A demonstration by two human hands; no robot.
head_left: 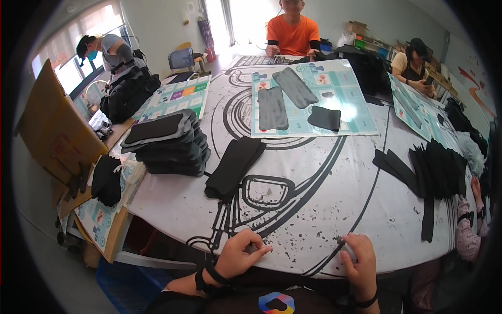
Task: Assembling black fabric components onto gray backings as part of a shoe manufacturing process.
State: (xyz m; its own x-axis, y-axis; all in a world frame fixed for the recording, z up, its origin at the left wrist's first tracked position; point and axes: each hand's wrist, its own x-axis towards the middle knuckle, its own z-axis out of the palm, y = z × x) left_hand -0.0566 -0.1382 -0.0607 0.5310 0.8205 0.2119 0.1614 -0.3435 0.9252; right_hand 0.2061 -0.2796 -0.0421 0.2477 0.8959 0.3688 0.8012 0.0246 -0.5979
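At the near edge of the table, my left hand [241,255] rests with its fingers curled in and the thumb against them; nothing shows in it. My right hand [362,261] is at the same edge further right, loosely bent, thumb apart from the fingers and nothing between them. Beyond my left hand lies a small pile of flat black fabric pieces [235,166]. Left of that stands a tall stack of grey and black padded pieces [170,144]. To the right, several black fabric strips [436,170] are fanned out in a heap.
A glossy printed board [361,112] at the far middle bears two long grey pieces [296,87] and a black piece [324,118]. A person in orange [294,34] sits opposite; others are left and right. A cardboard sheet [57,123] leans at left. A patterned sleeve [467,230] is at right.
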